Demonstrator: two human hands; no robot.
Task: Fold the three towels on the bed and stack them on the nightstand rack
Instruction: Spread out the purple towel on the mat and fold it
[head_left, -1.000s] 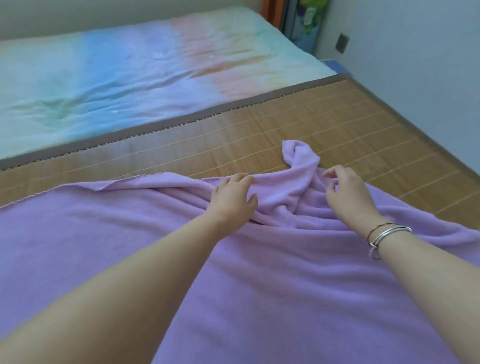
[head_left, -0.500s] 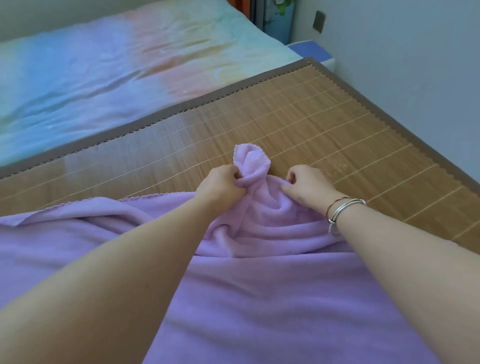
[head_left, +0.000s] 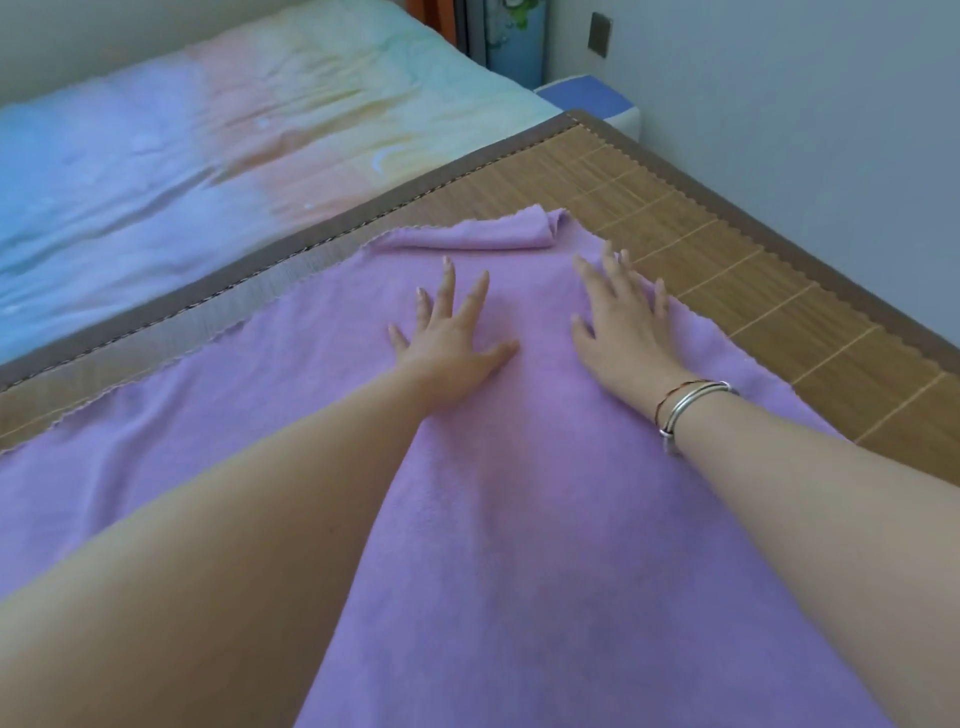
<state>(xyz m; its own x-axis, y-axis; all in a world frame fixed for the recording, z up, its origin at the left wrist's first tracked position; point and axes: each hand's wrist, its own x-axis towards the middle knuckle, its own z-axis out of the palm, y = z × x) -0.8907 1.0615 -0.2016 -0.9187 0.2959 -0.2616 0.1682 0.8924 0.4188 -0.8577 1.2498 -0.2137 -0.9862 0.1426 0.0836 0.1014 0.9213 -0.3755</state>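
Note:
A large lilac towel (head_left: 519, 519) lies spread flat over the bamboo mat (head_left: 753, 280) on the bed. Its far corner is turned back on itself in a small fold (head_left: 498, 234). My left hand (head_left: 452, 343) rests palm down on the towel with the fingers spread. My right hand (head_left: 623, 322), with bangles at the wrist, lies flat beside it, fingers spread, near the towel's right edge. Neither hand holds anything. Only this one towel is in view; the nightstand rack does not show.
Beyond the mat's brown border lies a pastel sheet (head_left: 208, 130) in blue, pink and yellow. A grey wall (head_left: 805, 130) runs along the bed's right side. A blue-topped object (head_left: 597, 98) sits at the far corner by the wall.
Both hands let go of the bunched towel corner and opened flat. The bunched cloth now lies spread out toward the far edge of the mat.

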